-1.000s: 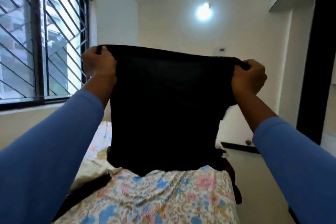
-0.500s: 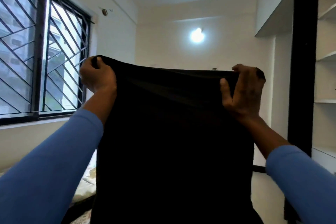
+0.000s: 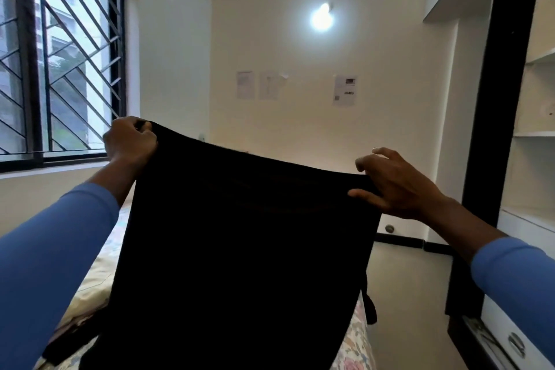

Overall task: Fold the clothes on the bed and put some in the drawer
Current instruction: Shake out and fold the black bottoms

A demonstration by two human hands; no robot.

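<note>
The task looks barely begun: the black garment (image 3: 240, 249) hangs unfolded in the air above the bed (image 3: 354, 347), and no fold is made yet, nor is anything seen going to the drawer (image 3: 507, 329) low on the right, which appears closed. The left hand (image 3: 129, 144) is curled tight round the top left corner, while the right hand (image 3: 396, 186) pinches the top right corner between thumb and fingers, its other fingers loosely spread. The cloth is plain, dark and limp, stretched fairly flat between the hands, with a narrow strip dangling at its right side.
</note>
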